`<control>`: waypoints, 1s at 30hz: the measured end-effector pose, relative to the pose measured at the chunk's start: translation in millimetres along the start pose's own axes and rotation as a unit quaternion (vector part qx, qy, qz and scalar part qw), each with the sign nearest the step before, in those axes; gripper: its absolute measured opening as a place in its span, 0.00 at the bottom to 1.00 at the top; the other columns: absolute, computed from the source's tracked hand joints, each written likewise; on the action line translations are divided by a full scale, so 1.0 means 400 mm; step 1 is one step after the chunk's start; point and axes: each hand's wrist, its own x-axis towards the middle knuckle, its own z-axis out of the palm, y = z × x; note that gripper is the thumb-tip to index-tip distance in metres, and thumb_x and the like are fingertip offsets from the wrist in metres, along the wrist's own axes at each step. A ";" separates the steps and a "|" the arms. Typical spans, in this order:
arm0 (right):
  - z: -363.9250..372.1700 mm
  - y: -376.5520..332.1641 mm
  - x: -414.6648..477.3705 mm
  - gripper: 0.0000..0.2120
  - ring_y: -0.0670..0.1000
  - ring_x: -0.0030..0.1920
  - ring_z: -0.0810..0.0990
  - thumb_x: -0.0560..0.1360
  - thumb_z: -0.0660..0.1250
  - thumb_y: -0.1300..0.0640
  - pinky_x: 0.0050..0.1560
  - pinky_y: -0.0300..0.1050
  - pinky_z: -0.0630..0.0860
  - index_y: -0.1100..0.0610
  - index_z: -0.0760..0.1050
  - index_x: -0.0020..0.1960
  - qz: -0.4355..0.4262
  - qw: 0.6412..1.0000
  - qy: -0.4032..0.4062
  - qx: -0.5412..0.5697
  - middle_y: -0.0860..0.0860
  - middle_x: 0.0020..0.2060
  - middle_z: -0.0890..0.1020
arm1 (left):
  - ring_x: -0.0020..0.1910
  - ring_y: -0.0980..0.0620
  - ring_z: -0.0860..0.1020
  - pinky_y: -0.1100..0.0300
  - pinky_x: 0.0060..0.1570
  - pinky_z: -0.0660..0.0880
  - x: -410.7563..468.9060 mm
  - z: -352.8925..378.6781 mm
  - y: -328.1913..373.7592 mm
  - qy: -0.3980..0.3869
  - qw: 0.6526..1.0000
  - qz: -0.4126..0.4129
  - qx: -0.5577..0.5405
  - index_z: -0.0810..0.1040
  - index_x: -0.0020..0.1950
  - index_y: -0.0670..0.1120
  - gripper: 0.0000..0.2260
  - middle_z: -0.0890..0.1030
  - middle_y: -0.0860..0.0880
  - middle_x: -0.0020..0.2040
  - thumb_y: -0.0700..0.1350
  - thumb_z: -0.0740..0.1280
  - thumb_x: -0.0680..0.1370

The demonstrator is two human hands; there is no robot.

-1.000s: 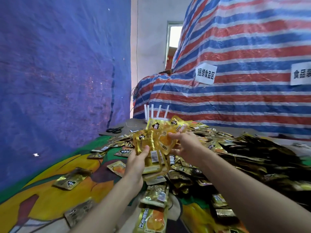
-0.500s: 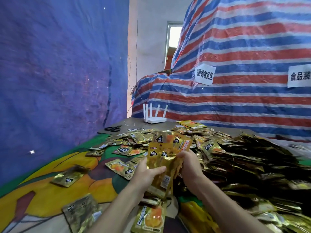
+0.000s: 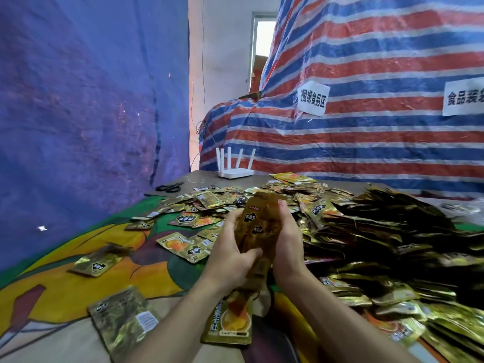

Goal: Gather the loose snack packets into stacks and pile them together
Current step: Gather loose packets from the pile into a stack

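Between left grip [image 3: 230, 255] and right grip [image 3: 288, 244] stands a packet stack [image 3: 262, 221].

Left hand [image 3: 230, 254] and right hand [image 3: 286, 242] grip a packet stack [image 3: 259, 226] upright.

Packets [image 3: 258, 226], fanned before, now seemingly squared tight together.

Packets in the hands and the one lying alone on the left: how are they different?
The held stack is several packets together; the lone packet is just one. The held stack stands upright between the left hand and right hand; the lone packet lies flat on the mat. Both are shiny gold with black labels.
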 end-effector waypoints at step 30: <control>0.005 -0.016 -0.028 0.16 0.58 0.48 0.82 0.68 0.62 0.45 0.45 0.49 0.79 0.55 0.82 0.42 0.015 0.999 -0.028 0.015 0.63 0.48 0.84 | 0.42 0.56 0.82 0.63 0.41 0.77 -0.013 0.003 0.013 -0.056 0.997 0.011 0.056 0.80 0.48 0.52 0.12 0.84 0.55 0.40 0.42 0.72 0.67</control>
